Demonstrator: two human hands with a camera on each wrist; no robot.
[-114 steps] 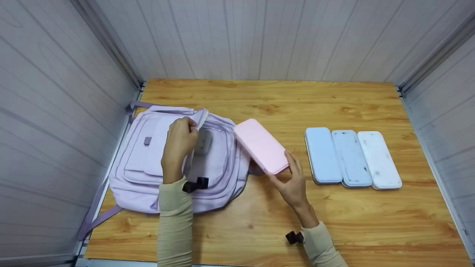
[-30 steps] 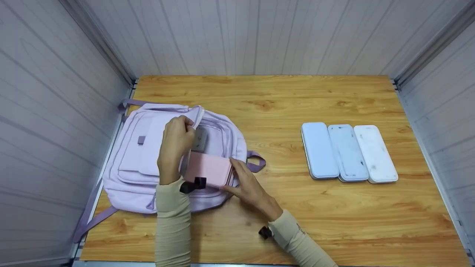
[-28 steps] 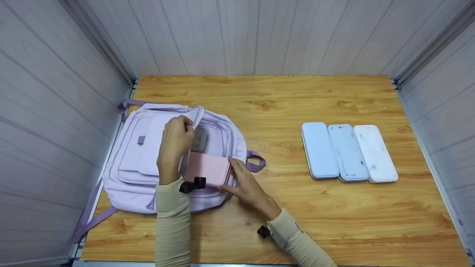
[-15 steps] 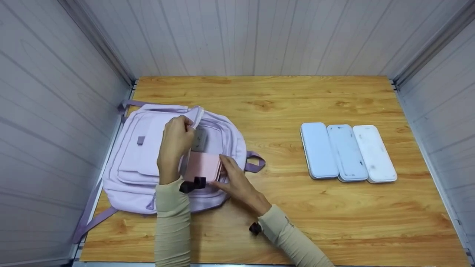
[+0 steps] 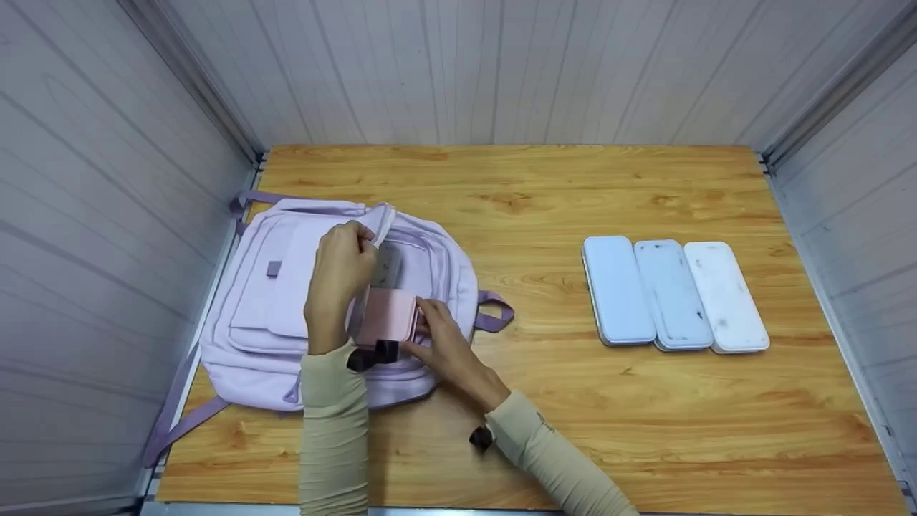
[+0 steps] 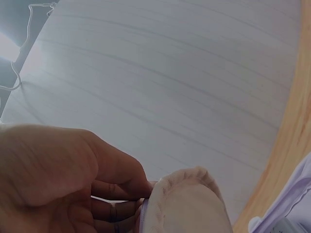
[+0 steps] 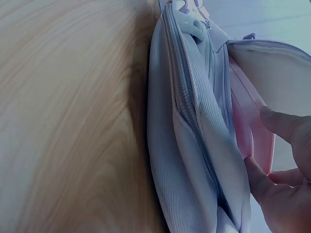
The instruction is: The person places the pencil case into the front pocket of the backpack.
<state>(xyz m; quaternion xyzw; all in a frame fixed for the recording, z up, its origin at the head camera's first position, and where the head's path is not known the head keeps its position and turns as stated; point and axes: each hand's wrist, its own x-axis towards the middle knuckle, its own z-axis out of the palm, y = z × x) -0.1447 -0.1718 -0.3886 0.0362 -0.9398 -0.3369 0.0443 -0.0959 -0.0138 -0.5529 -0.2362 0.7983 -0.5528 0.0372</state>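
Note:
A lilac backpack lies on the table at the left, its pocket open on the right side. My left hand pinches the pocket's flap edge and holds it up; in the left wrist view the pale lining curls beside the fingers. My right hand grips the near end of a pink pencil case with thumb and fingers. The case's far end is inside the pocket, hidden under the flap. Behind it in the pocket sits a grey case. From the right wrist, the pink case shows between the pocket's walls.
A light blue pencil case, a worn blue one and a white one lie side by side at the right. Purple straps trail from the backpack. Pale walls enclose the wooden table.
My right hand has brought the pink pencil case left from beside the backpack and slid it deeper into the pocket. My left hand has kept its hold on the flap.

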